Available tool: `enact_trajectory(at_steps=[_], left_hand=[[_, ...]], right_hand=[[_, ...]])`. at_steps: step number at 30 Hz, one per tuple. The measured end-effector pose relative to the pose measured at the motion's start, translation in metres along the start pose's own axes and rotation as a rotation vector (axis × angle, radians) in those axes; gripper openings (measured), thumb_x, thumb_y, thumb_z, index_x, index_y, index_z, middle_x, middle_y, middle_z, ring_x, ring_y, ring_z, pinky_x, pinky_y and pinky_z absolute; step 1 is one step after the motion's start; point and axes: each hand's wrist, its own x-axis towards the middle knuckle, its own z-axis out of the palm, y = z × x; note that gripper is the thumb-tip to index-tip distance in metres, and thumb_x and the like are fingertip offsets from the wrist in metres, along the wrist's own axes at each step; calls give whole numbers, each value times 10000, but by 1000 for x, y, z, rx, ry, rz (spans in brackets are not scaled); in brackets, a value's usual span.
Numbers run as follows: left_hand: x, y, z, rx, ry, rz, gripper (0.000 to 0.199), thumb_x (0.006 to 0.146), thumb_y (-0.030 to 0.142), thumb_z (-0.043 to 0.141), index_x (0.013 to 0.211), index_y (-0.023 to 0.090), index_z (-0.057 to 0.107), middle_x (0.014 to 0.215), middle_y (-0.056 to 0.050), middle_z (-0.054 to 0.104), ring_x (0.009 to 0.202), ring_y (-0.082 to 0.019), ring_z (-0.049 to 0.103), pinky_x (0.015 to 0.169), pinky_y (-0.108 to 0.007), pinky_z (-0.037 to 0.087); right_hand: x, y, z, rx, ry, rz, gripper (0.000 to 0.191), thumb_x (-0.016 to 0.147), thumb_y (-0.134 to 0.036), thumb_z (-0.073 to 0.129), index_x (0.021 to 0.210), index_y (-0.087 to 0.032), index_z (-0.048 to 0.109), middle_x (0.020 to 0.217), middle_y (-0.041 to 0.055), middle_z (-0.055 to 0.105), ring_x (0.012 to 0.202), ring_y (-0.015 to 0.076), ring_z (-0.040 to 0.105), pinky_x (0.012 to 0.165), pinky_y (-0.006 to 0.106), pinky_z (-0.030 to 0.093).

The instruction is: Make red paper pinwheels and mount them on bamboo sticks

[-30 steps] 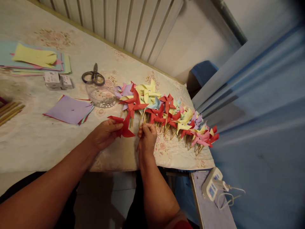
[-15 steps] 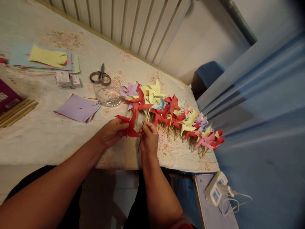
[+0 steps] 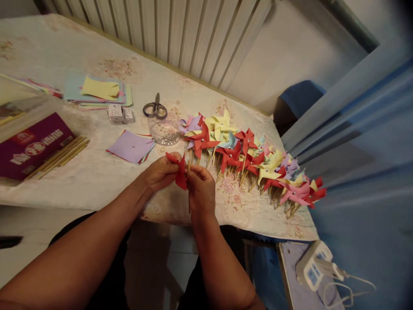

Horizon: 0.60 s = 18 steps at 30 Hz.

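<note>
Between my hands, above the table's front part, is a red paper pinwheel (image 3: 181, 173), turned nearly edge-on. My left hand (image 3: 162, 173) is closed on its folded paper, thumb on top. My right hand (image 3: 202, 186) pinches a thin wooden stick (image 3: 189, 202) held upright right beside the pinwheel's centre. The fingers hide where paper and stick meet, so I cannot tell whether they are joined. Just beyond my hands stand finished pinwheels, a red one (image 3: 202, 138) and a yellow one (image 3: 222, 124) nearest, in a row running off to the right.
A clear dish of small beads (image 3: 167, 137), scissors (image 3: 155, 110), purple paper squares (image 3: 131, 146), small white boxes (image 3: 115, 114) and stacked coloured paper (image 3: 72, 89) lie to the left. Further left is a purple box (image 3: 35, 144) with wooden sticks (image 3: 63, 156). A power strip (image 3: 314, 267) sits at the lower right.
The view has swung left, showing more of the purple box. The red pinwheel has turned edge-on and my hands have come closer together, with the stick now more upright.
</note>
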Motion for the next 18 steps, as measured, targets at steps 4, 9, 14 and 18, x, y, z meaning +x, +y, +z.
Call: enact_trajectory(at_steps=[4, 9, 14, 18], left_hand=[[-1, 3, 3, -38, -13, 11, 341, 659, 187, 896, 651, 148, 557, 664, -10, 645, 579, -170, 653, 530, -295, 594], [1, 3, 4, -59, 3, 10, 346, 594, 162, 921, 608, 133, 576, 631, 3, 603, 523, -143, 609, 465, -260, 564], [0, 4, 7, -98, 0, 3, 318, 586, 152, 921, 591, 147, 603, 621, 4, 588, 548, -149, 597, 415, -229, 524], [0, 4, 12, -130, 13, 1, 318, 565, 118, 914, 558, 148, 597, 587, 5, 546, 552, -131, 566, 410, -189, 492]], right_hand=[[-5, 0, 8, 36, 4, 7, 176, 666, -240, 782, 810, -191, 695, 656, -47, 667, 545, 82, 556, 515, 213, 434], [-11, 1, 15, 30, 27, -35, 152, 677, -228, 766, 790, -199, 669, 623, -64, 638, 519, 82, 547, 496, 218, 442], [-15, 3, 17, 9, 20, -43, 122, 673, -215, 750, 748, -201, 655, 592, -72, 626, 476, 83, 543, 462, 214, 437], [-17, 3, 18, -3, 30, -17, 110, 676, -222, 744, 727, -201, 649, 570, -75, 629, 439, 77, 538, 444, 206, 426]])
